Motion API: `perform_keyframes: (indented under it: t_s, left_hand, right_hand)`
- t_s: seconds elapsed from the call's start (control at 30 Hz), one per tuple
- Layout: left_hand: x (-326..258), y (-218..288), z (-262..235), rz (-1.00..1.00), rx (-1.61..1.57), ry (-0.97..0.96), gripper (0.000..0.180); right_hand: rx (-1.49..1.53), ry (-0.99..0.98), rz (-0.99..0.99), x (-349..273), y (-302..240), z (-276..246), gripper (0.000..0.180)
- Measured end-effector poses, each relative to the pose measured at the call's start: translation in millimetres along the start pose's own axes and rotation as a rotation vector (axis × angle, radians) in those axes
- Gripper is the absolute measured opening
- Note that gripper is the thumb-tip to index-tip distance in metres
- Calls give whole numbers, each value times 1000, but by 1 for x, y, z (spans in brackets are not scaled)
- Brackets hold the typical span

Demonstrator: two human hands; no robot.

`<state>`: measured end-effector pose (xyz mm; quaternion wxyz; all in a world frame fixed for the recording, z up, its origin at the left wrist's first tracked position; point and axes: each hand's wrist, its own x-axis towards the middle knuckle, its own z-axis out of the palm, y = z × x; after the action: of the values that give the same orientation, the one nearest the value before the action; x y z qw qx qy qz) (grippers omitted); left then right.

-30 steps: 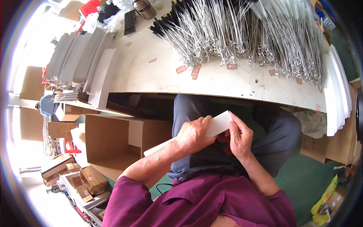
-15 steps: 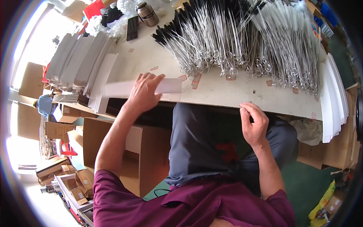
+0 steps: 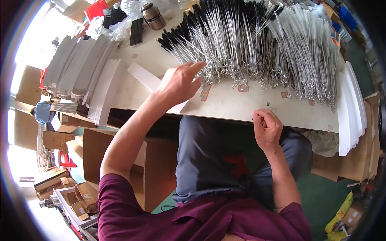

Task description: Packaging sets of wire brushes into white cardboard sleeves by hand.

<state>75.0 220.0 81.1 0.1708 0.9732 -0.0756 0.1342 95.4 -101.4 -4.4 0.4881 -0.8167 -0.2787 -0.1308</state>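
My left hand [image 3: 179, 83] is over the table, index finger and thumb apart, its fingertips at the ring ends of the black-bristled wire brushes [image 3: 225, 40]. No brush is visibly gripped. Beneath that hand and wrist a long white card strip [image 3: 143, 76] lies slanted on the table, its middle covered. My right hand [image 3: 267, 127] rests at the table's front edge, fingers curled in and thumb close to them. Whether anything small is inside those fingers is hidden. White-bristled wire brushes [image 3: 307, 48] with looped ends are spread beside the black ones.
Stacks of white card strips stand at the left [image 3: 105, 90] and right [image 3: 352, 108] ends of the table [image 3: 237, 100]. A metal flask [image 3: 153, 17] and a dark phone [image 3: 136, 32] are farther back. Below the table's left side is an open cardboard box [image 3: 161, 172].
My left hand has moved right and farther away, from the white strip to the brush rings. The strip has turned from lying level to slanting. My right hand has barely moved.
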Motion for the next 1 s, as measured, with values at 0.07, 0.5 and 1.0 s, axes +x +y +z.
perform_keyframes:
  t_s: [0.07, 0.5, 1.0]
  left_hand:
    - [22, 0, 13, -17, 29, -21, 39]
    - [49, -8, 31, 348, 285, 116, 7]
    - [61, 29, -53, -56, -519, 421, 8]
  right_hand:
    - [24, 9, -17, 0, -1, 1, 2]
    - [-34, 64, -91, -1, 2, 4, 6]
    - [-267, -164, -566, 113, -69, 32, 35]
